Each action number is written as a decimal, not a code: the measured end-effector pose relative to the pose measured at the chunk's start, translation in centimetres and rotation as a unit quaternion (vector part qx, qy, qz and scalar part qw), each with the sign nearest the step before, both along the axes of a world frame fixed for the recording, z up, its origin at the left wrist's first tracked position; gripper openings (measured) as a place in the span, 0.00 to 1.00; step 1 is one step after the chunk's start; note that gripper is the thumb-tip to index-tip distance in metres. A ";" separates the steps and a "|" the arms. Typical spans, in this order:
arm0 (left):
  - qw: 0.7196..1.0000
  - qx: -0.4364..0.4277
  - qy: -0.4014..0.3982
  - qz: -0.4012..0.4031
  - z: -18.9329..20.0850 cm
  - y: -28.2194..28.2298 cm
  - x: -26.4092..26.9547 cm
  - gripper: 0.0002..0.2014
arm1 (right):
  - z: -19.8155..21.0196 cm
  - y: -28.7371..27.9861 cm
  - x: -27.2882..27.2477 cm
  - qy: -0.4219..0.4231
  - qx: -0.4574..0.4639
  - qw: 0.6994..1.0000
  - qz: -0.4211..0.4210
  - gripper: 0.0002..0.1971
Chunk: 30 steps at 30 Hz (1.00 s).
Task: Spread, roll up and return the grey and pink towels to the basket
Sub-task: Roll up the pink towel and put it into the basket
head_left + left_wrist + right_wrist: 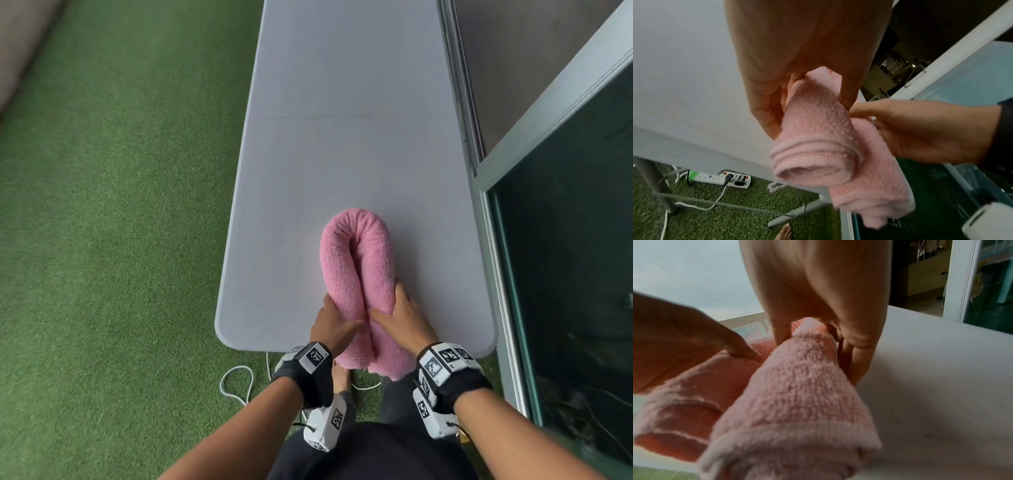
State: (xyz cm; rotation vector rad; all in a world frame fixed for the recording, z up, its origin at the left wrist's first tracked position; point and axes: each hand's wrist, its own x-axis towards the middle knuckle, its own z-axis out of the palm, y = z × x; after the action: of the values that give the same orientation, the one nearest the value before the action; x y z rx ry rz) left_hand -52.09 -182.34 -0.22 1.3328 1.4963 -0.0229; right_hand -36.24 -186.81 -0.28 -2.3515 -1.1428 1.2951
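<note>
Both hands, left hand [334,325] and right hand [399,317], grip one rolled pink towel [356,253] on one table [342,137].

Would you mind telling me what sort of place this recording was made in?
Probably a balcony or terrace beside a home. Green artificial turf covers the floor, a white folding table stands on it, and a sliding glass door runs alongside. Both hands hold a rolled pink towel.

Your rolled towel [356,260] is lying bent double on the desk [342,137], ends overhanging the near edge. Your left hand [334,327] is gripping its left end, your right hand [400,317] its right.
</note>
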 end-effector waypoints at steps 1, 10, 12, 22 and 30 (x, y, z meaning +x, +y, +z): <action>1.000 0.000 -0.002 -0.004 0.1 -0.1 -0.1 0.39 | 0.1 -0.1 0.0 -0.001 0.001 1.000 -0.006 0.48; 0.999 -0.005 -0.005 -0.046 0.3 -1.0 -0.7 0.38 | 1.0 0.6 0.5 -0.009 0.020 1.000 -0.022 0.47; 0.998 -0.004 0.007 -0.055 0.3 -1.1 -0.5 0.38 | 0.8 0.6 0.3 -0.013 0.012 1.000 -0.026 0.48; 0.914 -0.033 0.001 -0.404 2.2 -3.3 -0.3 0.41 | 1.8 2.7 -2.2 -0.218 -0.090 0.945 0.227 0.74; 0.964 -0.055 0.069 -0.250 0.6 -4.9 -9.9 0.25 | 1.2 2.9 -0.9 -0.271 0.048 0.927 0.255 0.51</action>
State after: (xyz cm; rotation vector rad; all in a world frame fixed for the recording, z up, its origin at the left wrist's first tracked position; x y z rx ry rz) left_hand -62.02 -187.23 0.35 1.6114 1.2145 -0.5254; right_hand -37.11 -183.94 0.87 -2.5030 -2.0360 0.6652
